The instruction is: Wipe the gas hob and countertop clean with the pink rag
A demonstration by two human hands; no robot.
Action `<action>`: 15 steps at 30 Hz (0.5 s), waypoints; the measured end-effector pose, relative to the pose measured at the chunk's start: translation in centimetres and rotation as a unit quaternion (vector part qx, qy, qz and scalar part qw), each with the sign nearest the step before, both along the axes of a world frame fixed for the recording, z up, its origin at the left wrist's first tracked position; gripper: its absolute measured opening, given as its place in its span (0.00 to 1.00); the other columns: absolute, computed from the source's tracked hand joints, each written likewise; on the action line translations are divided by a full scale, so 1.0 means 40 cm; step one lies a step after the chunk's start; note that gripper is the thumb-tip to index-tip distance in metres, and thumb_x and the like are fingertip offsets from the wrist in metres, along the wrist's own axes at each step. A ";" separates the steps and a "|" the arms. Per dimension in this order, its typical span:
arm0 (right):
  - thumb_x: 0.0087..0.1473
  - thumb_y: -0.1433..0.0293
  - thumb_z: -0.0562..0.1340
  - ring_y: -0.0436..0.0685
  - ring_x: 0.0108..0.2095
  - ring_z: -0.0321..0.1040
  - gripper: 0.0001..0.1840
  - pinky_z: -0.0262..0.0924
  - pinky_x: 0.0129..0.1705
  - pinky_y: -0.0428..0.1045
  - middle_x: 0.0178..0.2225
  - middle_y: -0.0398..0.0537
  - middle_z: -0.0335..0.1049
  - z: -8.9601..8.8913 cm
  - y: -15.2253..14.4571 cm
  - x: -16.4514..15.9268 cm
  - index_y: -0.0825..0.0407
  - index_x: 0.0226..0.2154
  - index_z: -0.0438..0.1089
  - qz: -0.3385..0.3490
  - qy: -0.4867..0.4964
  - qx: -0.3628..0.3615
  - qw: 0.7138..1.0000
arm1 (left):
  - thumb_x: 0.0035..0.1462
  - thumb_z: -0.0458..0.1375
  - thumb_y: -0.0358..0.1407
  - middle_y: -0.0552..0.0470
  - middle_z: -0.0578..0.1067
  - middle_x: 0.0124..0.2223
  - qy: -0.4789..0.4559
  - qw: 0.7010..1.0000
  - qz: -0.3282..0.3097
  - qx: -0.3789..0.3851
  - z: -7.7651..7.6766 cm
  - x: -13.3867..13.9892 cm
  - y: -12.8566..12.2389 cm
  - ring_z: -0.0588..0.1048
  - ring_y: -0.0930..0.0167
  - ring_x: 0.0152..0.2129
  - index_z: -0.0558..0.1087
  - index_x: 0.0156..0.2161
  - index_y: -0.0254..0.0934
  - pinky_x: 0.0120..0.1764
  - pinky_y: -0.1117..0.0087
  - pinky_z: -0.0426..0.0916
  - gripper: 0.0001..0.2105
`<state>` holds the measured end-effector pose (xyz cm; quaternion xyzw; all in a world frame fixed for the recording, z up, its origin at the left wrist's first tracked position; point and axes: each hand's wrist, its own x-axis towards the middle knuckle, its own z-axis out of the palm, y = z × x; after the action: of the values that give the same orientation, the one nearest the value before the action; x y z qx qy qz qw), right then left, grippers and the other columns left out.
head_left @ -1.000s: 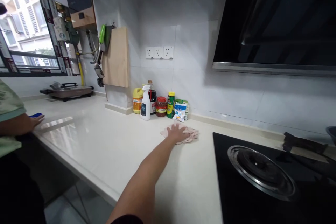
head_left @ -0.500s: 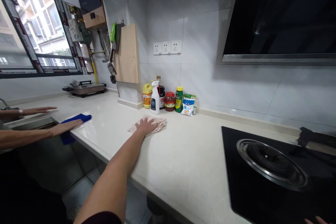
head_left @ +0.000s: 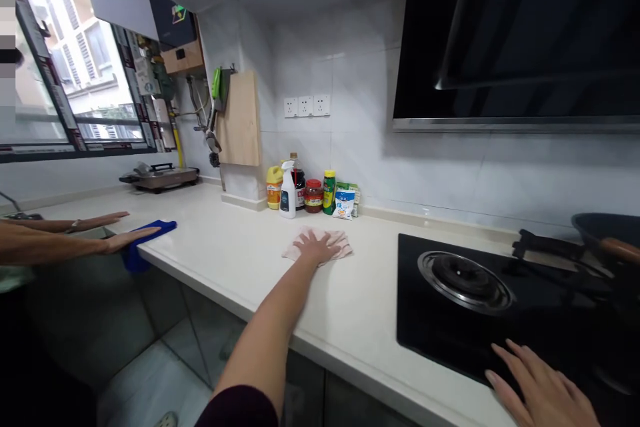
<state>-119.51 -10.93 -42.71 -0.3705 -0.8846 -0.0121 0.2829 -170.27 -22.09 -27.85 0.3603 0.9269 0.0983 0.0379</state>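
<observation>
My left hand (head_left: 316, 248) lies flat on a pale pink cloth (head_left: 343, 245), fingers spread, pressing it onto the white countertop (head_left: 240, 260). The cloth is spread out beneath my palm and shows around the fingers. At the lower right, my right hand (head_left: 545, 387) is open with fingers apart, over the front edge of the black cooktop (head_left: 415, 307); whether it touches the glass I cannot tell. Behind the cloth stand a white spray bottle (head_left: 287, 193), a red-lidded jar (head_left: 313, 197), a green yellow-capped container (head_left: 329, 193) and a white-and-blue packet (head_left: 344, 204).
At the left, another person's hand (head_left: 125, 240) rests on a blue cloth (head_left: 160, 230) at the counter edge. A yellow jug (head_left: 273, 187) and a dark bottle (head_left: 299, 183) stand by the wall. A flat electric pan (head_left: 163, 177) sits far left, a wok (head_left: 607, 233) far right.
My left hand and the pink cloth have moved right along the counter. My right hand has come further into view over the cooktop. The camera view has shifted right.
</observation>
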 end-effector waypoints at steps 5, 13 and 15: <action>0.60 0.43 0.47 0.72 0.68 0.58 0.39 0.55 0.66 0.71 0.65 0.57 0.67 0.034 -0.026 -0.014 0.46 0.61 0.71 -0.036 -0.017 -0.006 0.999 | 0.49 0.43 0.76 0.48 0.35 0.80 -0.011 0.992 -0.127 0.005 -0.025 0.221 0.140 0.33 0.34 0.73 0.51 0.74 0.60 0.65 0.25 0.32 0.50; 0.61 0.45 0.44 0.70 0.70 0.55 0.41 0.48 0.70 0.70 0.68 0.58 0.63 0.033 -0.030 -0.019 0.50 0.63 0.69 -0.052 -0.041 0.009 0.998 | 0.52 0.41 0.75 0.55 0.34 0.80 -0.006 0.977 -0.215 -0.012 -0.057 0.344 0.028 0.34 0.38 0.74 0.49 0.74 0.65 0.66 0.27 0.34 0.46; 0.61 0.46 0.44 0.70 0.71 0.53 0.41 0.46 0.71 0.70 0.69 0.57 0.62 0.030 -0.028 -0.020 0.51 0.65 0.67 -0.049 -0.055 0.005 0.997 | 0.51 0.41 0.76 0.56 0.34 0.80 -0.007 0.976 -0.219 -0.016 -0.055 0.320 -0.025 0.35 0.41 0.74 0.49 0.73 0.66 0.67 0.30 0.35 0.46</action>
<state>-120.33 -12.03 -41.52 -0.4103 -0.8796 -0.0507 0.2352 -157.47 -23.11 -30.04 0.5528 0.8269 0.0751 0.0708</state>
